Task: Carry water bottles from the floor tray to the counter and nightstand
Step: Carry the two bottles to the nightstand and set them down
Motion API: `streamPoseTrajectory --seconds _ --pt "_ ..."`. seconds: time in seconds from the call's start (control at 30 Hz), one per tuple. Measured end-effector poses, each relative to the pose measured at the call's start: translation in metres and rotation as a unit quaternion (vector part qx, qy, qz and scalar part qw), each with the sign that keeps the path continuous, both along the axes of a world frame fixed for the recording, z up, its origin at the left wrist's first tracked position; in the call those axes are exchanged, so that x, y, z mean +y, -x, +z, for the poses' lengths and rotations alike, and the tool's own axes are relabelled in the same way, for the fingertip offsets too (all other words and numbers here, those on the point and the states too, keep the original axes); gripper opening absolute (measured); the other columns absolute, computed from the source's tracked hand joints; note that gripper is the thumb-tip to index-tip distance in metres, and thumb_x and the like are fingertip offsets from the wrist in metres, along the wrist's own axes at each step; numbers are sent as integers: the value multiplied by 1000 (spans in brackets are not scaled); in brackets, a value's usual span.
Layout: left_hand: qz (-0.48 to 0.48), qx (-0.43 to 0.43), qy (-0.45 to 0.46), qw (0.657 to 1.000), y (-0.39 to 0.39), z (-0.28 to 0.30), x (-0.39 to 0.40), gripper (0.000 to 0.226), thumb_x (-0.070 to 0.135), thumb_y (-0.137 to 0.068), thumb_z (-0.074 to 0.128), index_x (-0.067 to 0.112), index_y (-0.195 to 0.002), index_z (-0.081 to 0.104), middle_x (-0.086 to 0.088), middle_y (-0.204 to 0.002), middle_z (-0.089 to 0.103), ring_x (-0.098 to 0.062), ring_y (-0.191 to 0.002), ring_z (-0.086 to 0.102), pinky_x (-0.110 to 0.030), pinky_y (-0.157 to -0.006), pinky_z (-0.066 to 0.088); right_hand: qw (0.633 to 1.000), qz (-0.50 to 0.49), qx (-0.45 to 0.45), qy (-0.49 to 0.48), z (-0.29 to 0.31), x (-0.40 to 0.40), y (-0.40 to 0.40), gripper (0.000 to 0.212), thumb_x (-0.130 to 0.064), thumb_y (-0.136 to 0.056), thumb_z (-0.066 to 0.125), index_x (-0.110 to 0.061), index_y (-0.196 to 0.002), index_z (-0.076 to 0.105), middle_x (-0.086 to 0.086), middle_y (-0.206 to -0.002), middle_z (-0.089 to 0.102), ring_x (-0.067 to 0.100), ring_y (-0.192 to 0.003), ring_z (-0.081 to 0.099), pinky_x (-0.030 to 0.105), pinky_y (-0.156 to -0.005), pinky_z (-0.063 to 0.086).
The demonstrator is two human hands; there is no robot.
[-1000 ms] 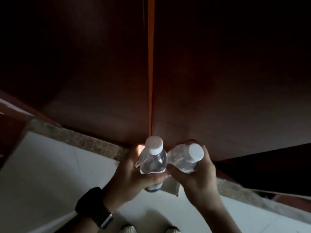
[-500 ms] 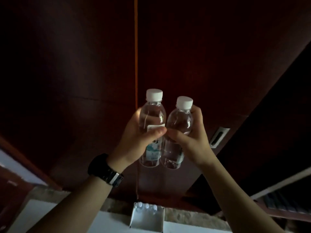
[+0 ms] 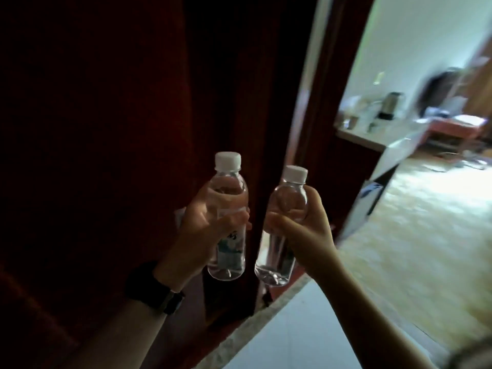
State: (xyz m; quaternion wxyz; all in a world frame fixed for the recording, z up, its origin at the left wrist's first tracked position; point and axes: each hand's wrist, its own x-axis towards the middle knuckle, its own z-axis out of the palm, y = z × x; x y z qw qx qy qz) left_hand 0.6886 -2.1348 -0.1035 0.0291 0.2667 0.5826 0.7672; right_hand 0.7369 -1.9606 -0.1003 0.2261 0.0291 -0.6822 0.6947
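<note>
Head view, dim foreground, background blurred by motion

Left hand: wrapped around the middle of the left bottle, thumb pressed across the label, fingers curled behind. Bottle is held upright, white cap above the fist, clear base below it. A dark watch is seen on the wrist under this grip.

Right hand: closed on the right bottle, thumb laid across the front below the shoulder, fingers folded round the far side. Bottle is tilted slightly, cap leaning away from the left one; base hangs below the fist.

The two bottles are held side by side, a narrow gap between them, not touching.

Behind both grips: dark red wood panels. Beyond the right grip: a doorway into a lit room, where a counter with a kettle and small items is made out, too blurred to identify further. Below the right forearm: a speckled threshold strip beside white floor
</note>
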Motion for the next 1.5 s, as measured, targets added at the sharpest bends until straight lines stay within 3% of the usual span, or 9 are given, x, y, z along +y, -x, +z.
streamPoseTrajectory --seconds 0.13,0.23,0.3,0.43,0.7,1.0,1.2,1.3,1.5 --pt "-122 19 11 992 -10 12 120 49 29 -69 75 25 -117 61 -15 -101 65 -30 -85 68 -39 -75 57 992 -128 8 6 12 104 -49 54 -8 -65 73 -2 -113 49 11 -90 62 11 -71 69 29 -61 58" --pt "-200 29 21 979 -20 16 206 59 29 -72 75 7 -123 55 -21 -101 64 -34 -86 68 -43 -75 57 973 -229 22 2 15 175 -85 50 -9 -64 74 0 -109 52 9 -85 63 14 -70 68 35 -60 61" --pt "-248 39 35 967 -28 18 261 66 30 -72 74 -1 -125 50 -20 -101 63 -33 -86 68 -41 -73 57 957 -289 22 -3 14 220 -106 50 -11 -64 76 -3 -108 54 7 -84 64 18 -71 69 41 -63 62" --pt "-319 48 33 946 -38 24 356 62 29 -70 74 6 -123 52 -19 -97 62 -30 -82 69 -36 -69 57 935 -352 31 -26 13 303 -125 47 -3 -66 82 -19 -102 57 1 -85 66 11 -69 69 31 -59 60" --pt "-313 24 26 949 -5 33 504 66 33 -65 75 5 -121 54 -36 -100 59 -29 -74 68 -31 -64 58 921 -381 34 -67 35 436 -108 46 14 -73 75 -12 -104 52 1 -85 62 2 -59 67 19 -50 54" --pt "-313 4 14 950 100 20 674 68 33 -61 76 4 -119 55 -24 -91 63 -28 -67 68 -34 -61 57 908 -411 17 -82 18 600 -24 46 16 -74 73 -6 -108 51 4 -87 63 4 -59 66 19 -51 53" --pt "-328 -5 16 945 205 21 825 70 31 -61 77 11 -123 53 -37 -95 59 -34 -68 68 -44 -66 56 883 -461 -5 -89 22 746 71 48 -15 -65 77 -12 -106 54 4 -92 66 12 -68 69 29 -59 59" --pt "-351 16 14 936 248 39 907 60 31 -62 76 18 -117 56 -27 -89 64 -34 -69 69 -44 -67 56 870 -483 -9 -101 38 820 110 45 -18 -63 76 -22 -101 53 0 -91 65 5 -69 69 27 -59 58" --pt "-387 39 11 921 289 55 1051 68 29 -62 74 6 -123 53 -34 -92 60 -35 -72 67 -37 -66 60 832 -539 -41 -121 47 957 153 50 -43 -57 76 -31 -101 55 -7 -96 67 2 -75 70 39 -67 60"
